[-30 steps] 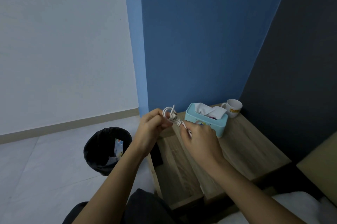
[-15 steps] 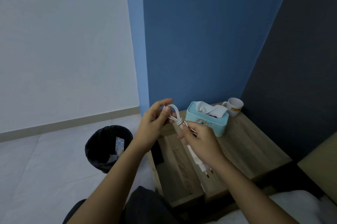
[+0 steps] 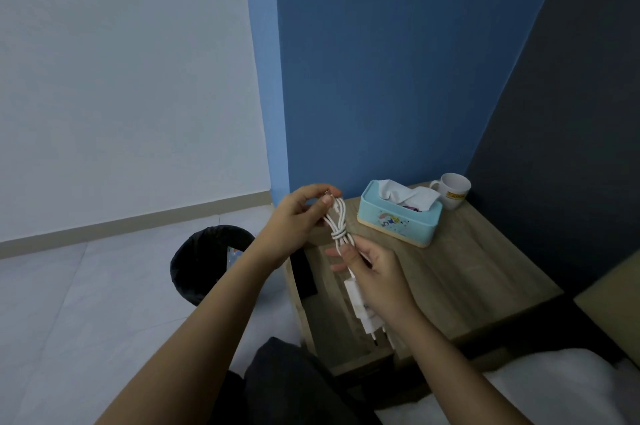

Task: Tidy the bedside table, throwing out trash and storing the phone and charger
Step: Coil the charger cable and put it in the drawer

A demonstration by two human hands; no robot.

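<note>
I hold a white charger above the left part of the wooden bedside table [image 3: 478,272]. Its cable [image 3: 337,220] is looped into a bundle with a wrap around its middle. My left hand [image 3: 298,217] pinches the top of the loops and the cable's end. My right hand [image 3: 375,274] grips the bundle just below the wrap, and the white plug adapter [image 3: 362,308] hangs under that hand. A dark flat object [image 3: 304,272], possibly the phone, shows at the table's left edge behind my left wrist. A black bin [image 3: 204,262] with some trash stands on the floor to the left.
A light blue tissue box [image 3: 398,220] with tissue sticking out stands at the back of the table, and a white mug [image 3: 452,191] sits in the back corner. Blue and dark walls close in behind. White bedding [image 3: 554,386] lies at lower right.
The hands have pulled apart along the cable bundle: the left went up, the right down. The plug adapter, hidden a second ago, now hangs below my right hand.
</note>
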